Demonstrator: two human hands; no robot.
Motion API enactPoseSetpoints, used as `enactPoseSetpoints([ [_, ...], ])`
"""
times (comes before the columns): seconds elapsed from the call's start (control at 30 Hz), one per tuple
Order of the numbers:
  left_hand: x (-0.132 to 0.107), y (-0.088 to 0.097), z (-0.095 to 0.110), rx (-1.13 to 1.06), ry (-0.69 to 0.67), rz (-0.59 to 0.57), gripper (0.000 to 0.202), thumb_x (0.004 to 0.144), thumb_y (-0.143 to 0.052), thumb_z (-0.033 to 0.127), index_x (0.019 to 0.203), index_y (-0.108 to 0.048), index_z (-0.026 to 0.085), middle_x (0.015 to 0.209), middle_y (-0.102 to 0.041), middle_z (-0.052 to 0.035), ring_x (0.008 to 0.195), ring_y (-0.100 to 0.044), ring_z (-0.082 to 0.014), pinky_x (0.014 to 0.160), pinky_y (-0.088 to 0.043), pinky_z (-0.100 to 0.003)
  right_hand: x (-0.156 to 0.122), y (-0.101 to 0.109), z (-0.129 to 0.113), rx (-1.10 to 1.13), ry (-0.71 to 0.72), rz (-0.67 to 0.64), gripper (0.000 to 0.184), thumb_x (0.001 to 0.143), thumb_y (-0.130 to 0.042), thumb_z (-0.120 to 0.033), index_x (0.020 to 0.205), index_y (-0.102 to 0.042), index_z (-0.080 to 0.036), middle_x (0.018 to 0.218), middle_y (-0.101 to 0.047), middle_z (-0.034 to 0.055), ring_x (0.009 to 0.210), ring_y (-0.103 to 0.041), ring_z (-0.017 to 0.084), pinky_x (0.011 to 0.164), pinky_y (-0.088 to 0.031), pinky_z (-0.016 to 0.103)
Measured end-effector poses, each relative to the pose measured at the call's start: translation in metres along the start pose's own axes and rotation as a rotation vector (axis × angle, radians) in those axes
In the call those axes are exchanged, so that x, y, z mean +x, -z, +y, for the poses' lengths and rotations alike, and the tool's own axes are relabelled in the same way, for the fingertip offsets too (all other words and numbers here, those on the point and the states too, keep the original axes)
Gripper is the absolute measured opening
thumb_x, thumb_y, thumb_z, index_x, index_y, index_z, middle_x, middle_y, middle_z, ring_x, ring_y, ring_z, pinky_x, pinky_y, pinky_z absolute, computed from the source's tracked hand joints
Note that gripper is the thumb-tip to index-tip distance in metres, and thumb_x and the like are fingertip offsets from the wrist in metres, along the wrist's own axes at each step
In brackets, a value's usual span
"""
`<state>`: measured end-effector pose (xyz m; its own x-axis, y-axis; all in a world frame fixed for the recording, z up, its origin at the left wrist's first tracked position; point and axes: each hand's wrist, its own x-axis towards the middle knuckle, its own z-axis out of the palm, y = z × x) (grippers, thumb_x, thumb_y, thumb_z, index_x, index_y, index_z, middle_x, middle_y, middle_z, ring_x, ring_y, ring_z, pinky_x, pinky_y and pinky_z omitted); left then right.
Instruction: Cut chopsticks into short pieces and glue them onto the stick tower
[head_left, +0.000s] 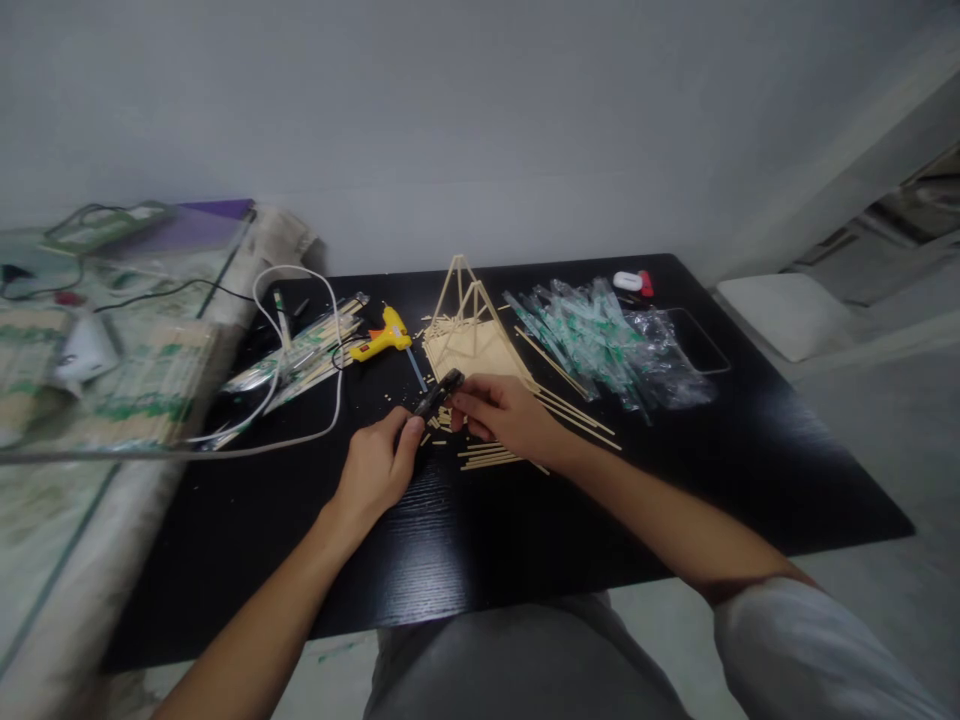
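Observation:
My left hand is closed around a slim black hand tool, which points away and to the right. Its exact kind does not show. At the tool's far end, the fingers of my right hand are pinched together; whatever is between them is hidden. Just beyond my hands stands a triangular frame of wooden sticks on a pale wooden base. Short cut stick pieces lie below the tool, and several long loose sticks are under and beside my right hand.
A yellow glue gun with a glue stick lies left of the frame. Empty-looking plastic wrappers are heaped at right. Packed chopsticks and a white cable occupy the left side. A white case sits near the black table's back edge.

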<state>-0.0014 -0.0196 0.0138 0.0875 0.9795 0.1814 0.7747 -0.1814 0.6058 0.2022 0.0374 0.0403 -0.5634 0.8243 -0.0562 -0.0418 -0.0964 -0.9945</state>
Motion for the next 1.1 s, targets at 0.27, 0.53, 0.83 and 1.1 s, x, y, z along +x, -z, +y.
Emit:
enactPoseSetpoints([
  [0.27,0.001,-0.001,0.001,0.011,0.034,-0.008,0.04,0.1,-0.035,0.045,0.071,-0.053,0.023,0.058,-0.057,-0.0002,0.052,-0.056,-0.017,0.056,-0.036,-0.028,0.002,0.002,0.005,0.034,-0.069,-0.003,0.027,0.093,-0.064,-0.042,0.087,-0.063,-0.015,0.078,-0.069,0.0012,0.048,-0.049,0.005,0.04,-0.036,0.016],
  [0.53,0.001,0.0,0.004,0.016,0.063,-0.006,0.045,0.099,-0.034,0.048,0.068,-0.053,0.022,0.056,-0.057,-0.0005,0.051,-0.056,-0.0173,0.055,-0.035,-0.028,0.004,0.003,0.01,0.071,-0.081,-0.006,0.025,0.093,-0.066,-0.04,0.091,-0.064,-0.015,0.079,-0.071,0.0017,0.048,-0.053,0.005,0.041,-0.042,0.017],
  [0.83,-0.001,0.0,0.004,0.025,0.089,0.009,0.046,0.1,-0.036,0.048,0.065,-0.05,0.022,0.054,-0.053,0.0005,0.05,-0.053,-0.016,0.055,-0.033,-0.027,0.003,0.003,0.007,0.088,-0.086,-0.001,0.023,0.093,-0.066,-0.037,0.09,-0.064,-0.015,0.081,-0.072,0.0026,0.049,-0.055,0.006,0.042,-0.043,0.018],
  [1.1,0.001,-0.003,-0.004,-0.102,0.161,-0.004,0.055,0.102,-0.031,0.051,0.063,-0.053,0.02,0.052,-0.052,0.0006,0.051,-0.05,-0.0139,0.055,-0.033,-0.027,0.004,0.004,0.008,0.097,-0.062,-0.015,0.021,0.092,-0.067,-0.037,0.097,-0.063,-0.016,0.082,-0.074,0.0031,0.053,-0.06,0.008,0.047,-0.048,0.019],
])
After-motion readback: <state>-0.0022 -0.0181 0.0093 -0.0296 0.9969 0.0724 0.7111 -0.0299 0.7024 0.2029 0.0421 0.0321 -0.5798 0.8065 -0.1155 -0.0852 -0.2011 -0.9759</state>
